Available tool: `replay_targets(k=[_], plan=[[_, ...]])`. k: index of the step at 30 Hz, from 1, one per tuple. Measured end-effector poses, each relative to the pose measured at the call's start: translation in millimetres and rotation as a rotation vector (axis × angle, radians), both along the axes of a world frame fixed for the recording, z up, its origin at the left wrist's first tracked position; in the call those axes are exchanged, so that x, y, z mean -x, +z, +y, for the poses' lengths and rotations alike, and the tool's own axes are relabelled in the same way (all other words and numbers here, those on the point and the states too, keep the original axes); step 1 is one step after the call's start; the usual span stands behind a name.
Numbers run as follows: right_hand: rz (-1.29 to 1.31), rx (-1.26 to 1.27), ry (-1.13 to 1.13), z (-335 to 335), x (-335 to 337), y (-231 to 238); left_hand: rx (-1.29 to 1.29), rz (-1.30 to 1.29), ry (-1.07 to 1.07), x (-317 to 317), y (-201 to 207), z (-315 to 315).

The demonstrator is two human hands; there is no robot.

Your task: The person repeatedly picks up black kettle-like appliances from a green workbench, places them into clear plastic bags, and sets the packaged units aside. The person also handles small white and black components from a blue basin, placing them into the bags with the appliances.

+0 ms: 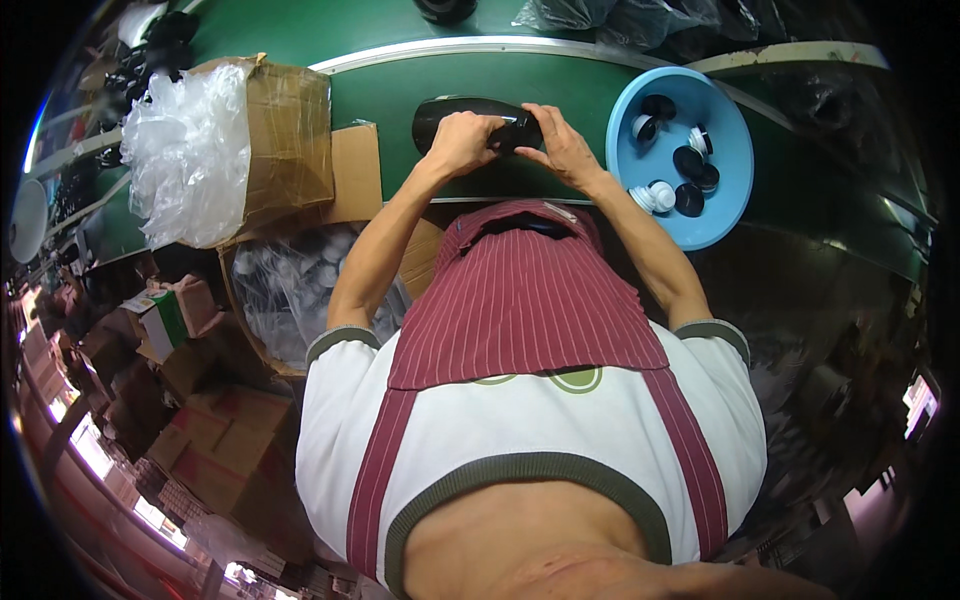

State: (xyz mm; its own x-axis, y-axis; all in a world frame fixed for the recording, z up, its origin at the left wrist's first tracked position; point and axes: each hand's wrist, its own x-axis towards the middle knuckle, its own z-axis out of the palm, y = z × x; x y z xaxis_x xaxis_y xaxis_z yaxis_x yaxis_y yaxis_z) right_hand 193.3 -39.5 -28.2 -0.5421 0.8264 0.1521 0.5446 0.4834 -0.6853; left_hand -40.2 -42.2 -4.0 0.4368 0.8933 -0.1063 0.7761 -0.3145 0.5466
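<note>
Item, black glossy rounded vessel (432, 122): one, lying on its side on the green work surface (560, 82), directly in front of the person, its length running left to right; wider end to the left, its right part within the hands.

Left hand (463, 143): narrow, fingers curled inward, set against the near side and middle of the vessel; whether the fingertips close on the vessel itself or on some small part there cannot be told from this angle.

Right hand (561, 150): holding the vessel's right end, fingers on the far side, thumb on the near side.

Basin (738, 165), light blue, round: one, standing to the right of the right hand; contents, several loose black round pieces (689, 200) and white pieces (660, 196), some of the pieces touching.

Cardboard box (290, 145), brown: one, on the left, clear plastic bags (185, 150) spilling from its open side; a cardboard flap (357, 172) beside it, toward the vessel.

Lower carton (232, 300): one, open, below the edge of the work surface, holding pale pieces under clear plastic (290, 285).

Metal rail (480, 44), pale: beyond the vessel, crossing the work surface.

Dark object (445, 9): one, beyond the rail, cut by the upper edge.

Apron (530, 300): maroon, pinstriped, worn over a white shirt (540, 430) with dark green trim.
</note>
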Motion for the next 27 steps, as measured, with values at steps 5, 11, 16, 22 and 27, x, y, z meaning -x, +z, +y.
replay_targets(k=[5,11,16,22,27], plan=[[0.015,0.275,-0.315,-14.4,18.5,-11.6,0.059,0.042,0.007,-6.3,3.3,-0.6],[-0.152,0.550,-0.491,10.6,23.7,-33.3,-0.052,0.000,0.145,-23.2,-10.9,-28.7],[-0.213,0.732,-0.324,8.2,46.6,8.9,-0.198,-0.092,0.504,-53.5,-35.4,-76.0],[-0.093,0.693,-0.331,11.5,43.1,23.9,-0.426,-0.190,0.478,46.4,66.9,-62.7],[0.027,0.289,-0.328,12.8,33.7,55.9,-1.037,0.328,1.239,194.8,127.3,-81.3]])
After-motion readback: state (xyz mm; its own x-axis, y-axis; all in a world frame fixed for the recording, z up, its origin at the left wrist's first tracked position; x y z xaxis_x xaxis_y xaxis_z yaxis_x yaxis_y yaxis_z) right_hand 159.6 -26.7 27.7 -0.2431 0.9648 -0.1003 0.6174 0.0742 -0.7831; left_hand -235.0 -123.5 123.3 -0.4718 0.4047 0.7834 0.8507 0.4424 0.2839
